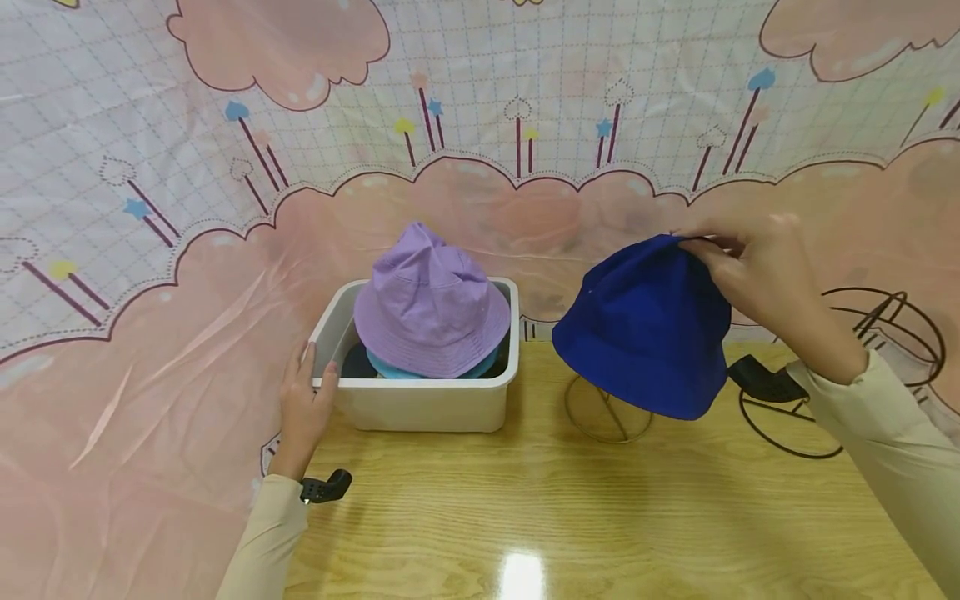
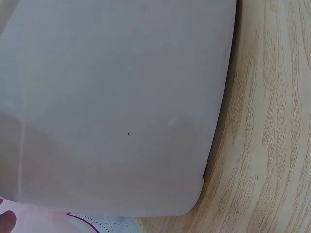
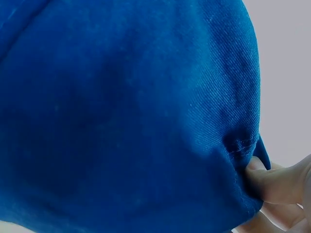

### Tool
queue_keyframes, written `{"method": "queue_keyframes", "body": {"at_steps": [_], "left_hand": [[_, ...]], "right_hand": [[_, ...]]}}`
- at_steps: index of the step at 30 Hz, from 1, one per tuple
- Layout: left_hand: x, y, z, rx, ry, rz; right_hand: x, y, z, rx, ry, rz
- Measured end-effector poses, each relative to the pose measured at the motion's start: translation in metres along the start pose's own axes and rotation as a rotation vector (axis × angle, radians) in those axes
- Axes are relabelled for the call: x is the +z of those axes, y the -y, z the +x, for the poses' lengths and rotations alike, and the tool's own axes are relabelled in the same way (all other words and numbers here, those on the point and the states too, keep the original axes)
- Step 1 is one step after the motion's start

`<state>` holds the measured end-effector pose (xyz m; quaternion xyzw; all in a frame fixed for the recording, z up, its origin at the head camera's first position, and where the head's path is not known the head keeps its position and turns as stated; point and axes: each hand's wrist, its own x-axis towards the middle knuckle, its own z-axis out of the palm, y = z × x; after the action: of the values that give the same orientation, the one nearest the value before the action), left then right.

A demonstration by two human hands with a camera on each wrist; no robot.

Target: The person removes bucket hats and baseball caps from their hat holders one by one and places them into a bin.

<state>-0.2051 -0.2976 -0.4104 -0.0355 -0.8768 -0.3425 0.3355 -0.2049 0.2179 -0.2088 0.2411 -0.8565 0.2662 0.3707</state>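
Note:
A blue bucket hat (image 1: 645, 325) hangs brim down from my right hand (image 1: 757, 267), which pinches the top of its crown. The right wrist view shows the thumb and fingers gripping the folded blue fabric at its edge. Below the hat shows the ring base of a wire stand (image 1: 609, 438); the hat hides its upper part. My left hand (image 1: 303, 408) rests on the front left corner of a white plastic bin (image 1: 427, 408), fingers fairly straight against the rim. Inside the bin a purple bucket hat (image 1: 435, 308) sits on a light blue hat (image 1: 386, 367).
At the right, partly behind my right forearm, stands a black wire stand (image 1: 937, 333) with a round top and ring base. A pink and white patterned cloth (image 1: 480, 217) hangs behind the wooden table (image 1: 450, 517) and along its left side.

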Motion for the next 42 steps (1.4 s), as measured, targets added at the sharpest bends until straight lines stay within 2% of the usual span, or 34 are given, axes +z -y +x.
{"method": "queue_keyframes", "body": {"at_steps": [7,14,17,20,25,34,40,42], "left_hand": [[0.001,0.002,0.001,-0.009,0.002,-0.011],[0.002,0.0,0.001,-0.001,-0.006,-0.011],[0.001,-0.002,0.001,-0.003,-0.008,-0.006],[0.002,-0.003,0.001,-0.01,-0.004,0.001],[0.002,-0.003,0.0,-0.019,0.0,0.01],[0.0,-0.002,-0.002,-0.021,-0.004,-0.002],[0.0,-0.001,-0.002,-0.022,0.004,-0.002],[0.0,-0.001,-0.001,-0.018,0.009,-0.005]], "right_hand": [[-0.005,-0.003,-0.007,0.052,-0.021,-0.003],[-0.013,-0.004,-0.001,-0.009,-0.113,0.041],[-0.016,-0.003,0.004,-0.013,-0.13,0.069],[-0.02,0.0,0.008,0.0,-0.15,0.052],[-0.027,0.009,0.021,0.023,-0.143,-0.017],[-0.025,0.032,0.053,0.152,-0.014,0.007],[-0.009,0.044,0.082,0.069,-0.066,0.083],[-0.005,0.047,0.091,0.064,-0.08,0.099]]}}
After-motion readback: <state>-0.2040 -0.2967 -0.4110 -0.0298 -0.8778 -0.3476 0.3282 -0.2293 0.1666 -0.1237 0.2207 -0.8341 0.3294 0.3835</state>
